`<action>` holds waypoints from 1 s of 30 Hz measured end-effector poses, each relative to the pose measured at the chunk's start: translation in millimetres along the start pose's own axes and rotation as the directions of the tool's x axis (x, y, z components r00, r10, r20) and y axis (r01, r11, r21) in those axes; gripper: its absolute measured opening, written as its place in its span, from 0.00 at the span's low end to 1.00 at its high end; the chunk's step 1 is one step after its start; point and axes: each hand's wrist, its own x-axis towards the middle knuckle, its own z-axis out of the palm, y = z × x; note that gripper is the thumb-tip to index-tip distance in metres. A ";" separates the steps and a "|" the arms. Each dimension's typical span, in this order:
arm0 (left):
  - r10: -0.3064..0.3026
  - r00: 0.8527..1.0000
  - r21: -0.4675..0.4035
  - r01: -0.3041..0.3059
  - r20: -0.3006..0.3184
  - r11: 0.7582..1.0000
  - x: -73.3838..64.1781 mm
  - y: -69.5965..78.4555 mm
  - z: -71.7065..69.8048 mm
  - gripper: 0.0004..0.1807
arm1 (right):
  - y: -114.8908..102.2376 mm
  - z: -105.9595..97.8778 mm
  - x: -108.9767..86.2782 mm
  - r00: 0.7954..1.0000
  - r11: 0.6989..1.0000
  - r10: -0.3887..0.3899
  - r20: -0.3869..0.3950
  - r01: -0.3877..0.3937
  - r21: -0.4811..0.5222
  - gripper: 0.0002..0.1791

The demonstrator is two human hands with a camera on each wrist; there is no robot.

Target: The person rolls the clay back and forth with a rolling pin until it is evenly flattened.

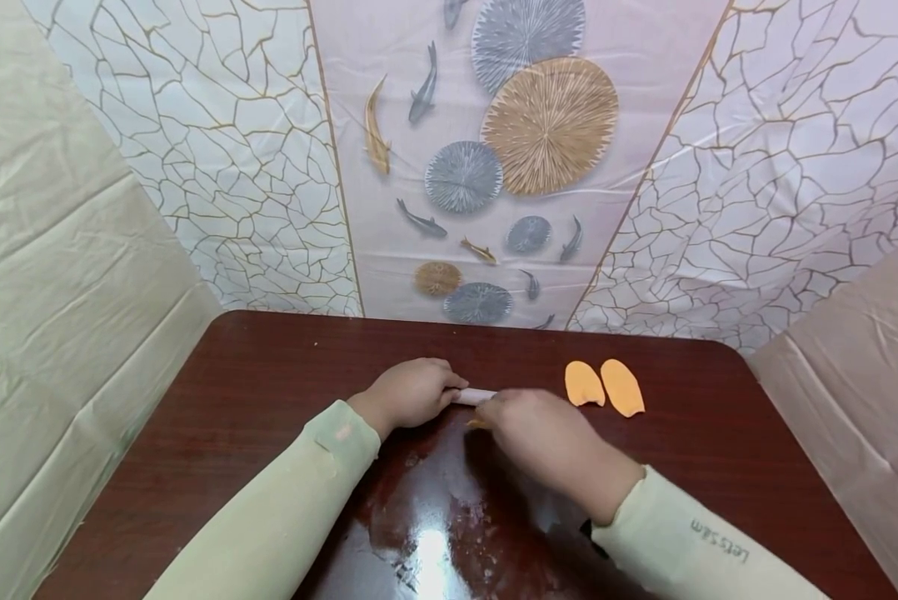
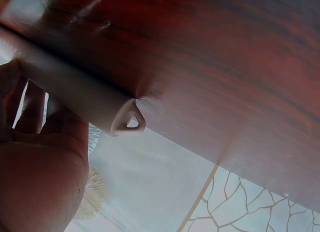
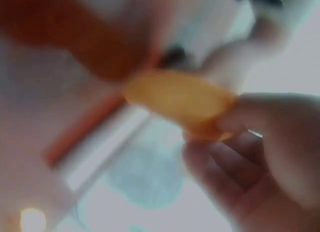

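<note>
A pale, smooth rolling pin (image 1: 474,397) lies across the table between the hands. The left hand (image 1: 413,393) holds it near its left end, with fingers bent against its side. In the left wrist view, the rolling pin (image 2: 85,91) shows a small hanging loop at its tip. Between thumb and fingers, the right hand (image 1: 542,442) pinches a flat orange piece (image 3: 177,99) close to the pin's other end. Only a small edge of that piece shows under the right hand in the head view. The right wrist view is blurred.
Two flat, rounded orange pieces (image 1: 623,387) lie side by side at the back right of the dark red-brown table (image 1: 269,367). Wet-looking smears and a bright glare mark the table's front middle. Patterned cloth (image 1: 269,167) hangs behind, with pale fabric at both sides.
</note>
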 end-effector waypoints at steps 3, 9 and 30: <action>0.001 1.000 0.005 -0.001 -0.002 1.000 -0.8 -0.5 0.2 0.19 | 26.2 -15.7 3.0 0.996 0.986 0.084 0.000 -0.083 0.145 0.07; -0.004 1.000 -0.006 0.004 0.000 1.000 -3.0 -1.6 2.5 0.19 | 93.5 -40.9 -4.9 0.970 0.956 0.236 0.060 -0.243 0.162 0.11; 0.002 1.000 -0.014 -0.002 -0.019 1.000 -2.8 -1.3 3.4 0.19 | 247.7 -9.1 -80.3 0.797 0.790 0.603 0.037 -0.603 0.115 0.11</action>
